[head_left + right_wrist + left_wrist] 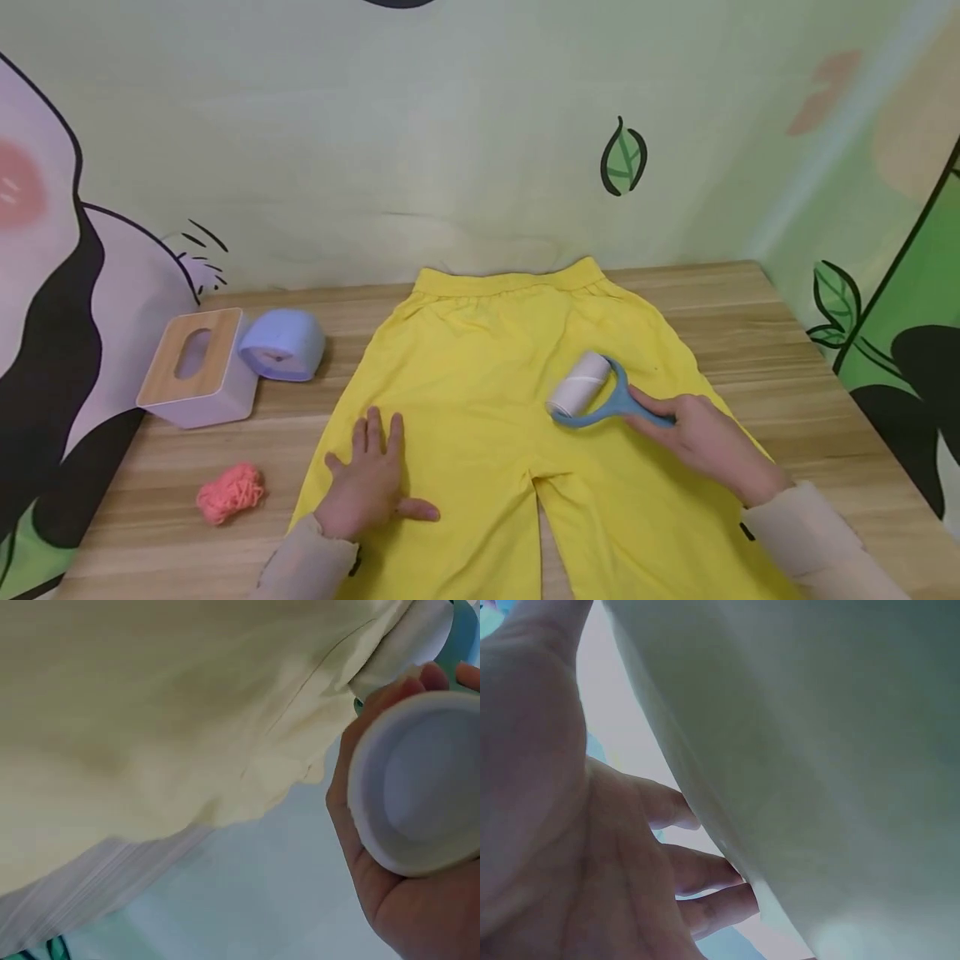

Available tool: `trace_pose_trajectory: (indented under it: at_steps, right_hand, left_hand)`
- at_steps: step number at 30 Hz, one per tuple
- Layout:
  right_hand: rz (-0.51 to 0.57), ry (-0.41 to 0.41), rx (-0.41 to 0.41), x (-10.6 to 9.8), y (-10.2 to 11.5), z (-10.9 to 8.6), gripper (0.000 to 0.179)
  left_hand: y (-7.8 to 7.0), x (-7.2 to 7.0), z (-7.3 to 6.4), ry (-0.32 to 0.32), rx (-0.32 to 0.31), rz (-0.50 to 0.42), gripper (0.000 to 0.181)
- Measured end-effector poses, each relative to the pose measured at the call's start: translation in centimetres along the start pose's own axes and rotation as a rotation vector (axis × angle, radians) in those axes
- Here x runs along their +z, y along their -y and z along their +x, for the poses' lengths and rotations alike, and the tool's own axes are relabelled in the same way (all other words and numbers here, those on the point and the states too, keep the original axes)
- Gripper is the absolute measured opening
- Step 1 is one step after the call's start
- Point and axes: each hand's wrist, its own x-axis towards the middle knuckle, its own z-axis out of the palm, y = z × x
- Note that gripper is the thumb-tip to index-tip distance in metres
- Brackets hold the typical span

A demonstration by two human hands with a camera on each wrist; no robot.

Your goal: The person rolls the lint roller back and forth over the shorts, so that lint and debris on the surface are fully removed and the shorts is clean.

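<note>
Yellow trousers (465, 367) lie spread over the wooden table, waistband toward the wall. My right hand (708, 437) grips the blue handle of a lint roller (581, 385), whose white roll rests against the cloth on the right side of the trousers. In the right wrist view the round pale end of the handle (427, 787) faces the camera from within that hand. On the left leg of the trousers my left hand (367, 483) lies with fingers straight and spread, touching the fabric. From the left wrist, its fingertips (731, 900) meet the cloth's surface.
A white tissue box (217, 400) with a wooden lid stands at the left, beside a small blue clock-like object (285, 342). Nearer to me lies a pink bundle of yarn (231, 493). A wall with painted cartoon figures (480, 150) borders the table (750, 333) at the back.
</note>
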Motion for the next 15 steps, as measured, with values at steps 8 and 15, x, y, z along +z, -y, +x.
trace_pose_trajectory:
  at_steps: [8,15]
  right_hand:
    - [0.062,0.031,0.074,-1.2,-1.2,-3.4,0.063]
    - [0.014,0.073,0.152,-2.7,-2.5,-6.9,0.064]
  left_hand:
    - [-0.1,-0.2,-0.1,-0.01,0.01,-0.018,0.137]
    - [0.1,-0.2,-0.2,-0.01,0.005,0.014,0.138]
